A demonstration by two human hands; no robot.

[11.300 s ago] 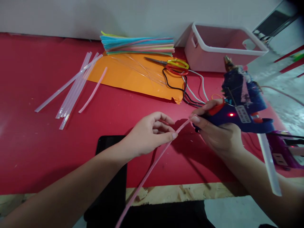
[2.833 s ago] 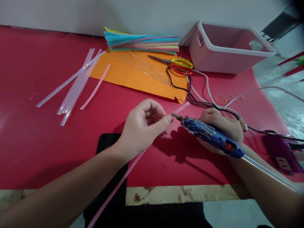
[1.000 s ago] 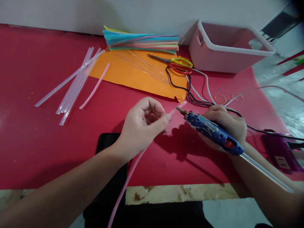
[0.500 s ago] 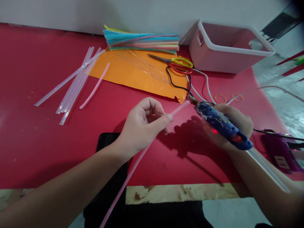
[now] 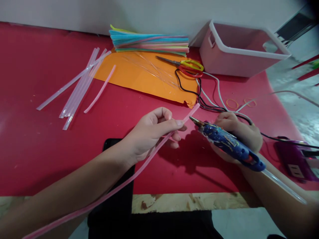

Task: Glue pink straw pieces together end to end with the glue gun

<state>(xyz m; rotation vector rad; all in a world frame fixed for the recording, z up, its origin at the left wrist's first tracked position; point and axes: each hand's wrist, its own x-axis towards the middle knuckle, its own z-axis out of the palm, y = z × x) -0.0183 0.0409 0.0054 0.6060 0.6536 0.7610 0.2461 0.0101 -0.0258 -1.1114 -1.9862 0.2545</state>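
Pink strip: pinching it mid-frame with the left hand, wrapping the right hand around a blue glue gun, now bringing its nozzle from the strip's end nearer the pinch (contact unclear), so facing a different stretch.

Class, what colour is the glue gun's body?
The glue gun's body is mainly blue, seen in the head view.
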